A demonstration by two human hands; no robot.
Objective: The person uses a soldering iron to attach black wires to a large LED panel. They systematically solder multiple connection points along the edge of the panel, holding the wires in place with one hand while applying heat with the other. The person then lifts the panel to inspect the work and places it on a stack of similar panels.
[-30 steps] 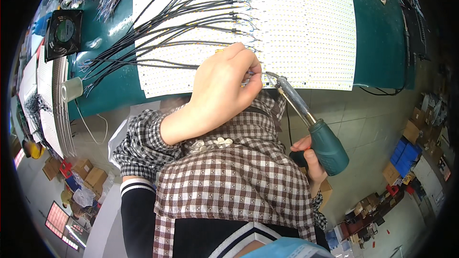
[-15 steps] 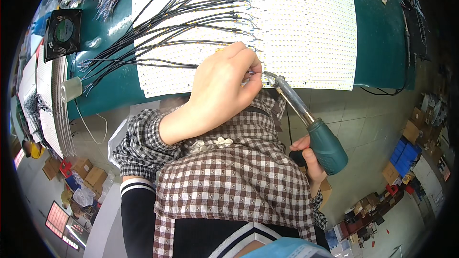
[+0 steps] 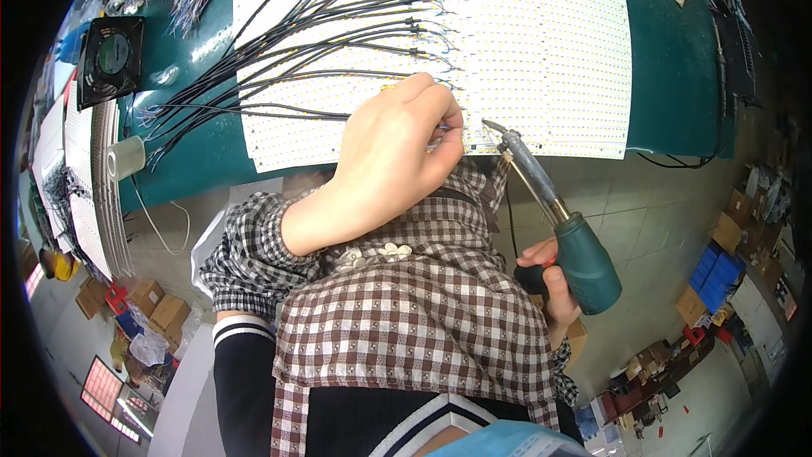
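Note:
A large white LED panel (image 3: pixel 541 51), dotted with rows of small yellow chips, lies before me. My left hand (image 3: pixel 389 148) rests over its near edge, thumb and fingers pinched on a thin black cable (image 3: pixel 296 112) that runs in from the left. Most of the cable end is hidden by the fingers. To the right, my right hand (image 3: pixel 554 283) grips a green-handled soldering iron (image 3: pixel 585 262) with a metal barrel. Its bent tip sits over the panel, a short gap to the right of my left fingertips. Whether the tip touches the panel cannot be seen.
Several black cables (image 3: pixel 330 21) with thin bare-ended wires lie across the panel's left half. On the green table (image 3: pixel 668 76) stand a black fan (image 3: pixel 112 57) and a white roll (image 3: pixel 127 157). Stacked panels (image 3: pixel 106 195) are at the left. Boxes (image 3: pixel 736 220) stand on the floor at right.
My right hand has drawn the soldering iron slightly to the right, so its tip has come away from my left fingertips. The left hand has stayed in place.

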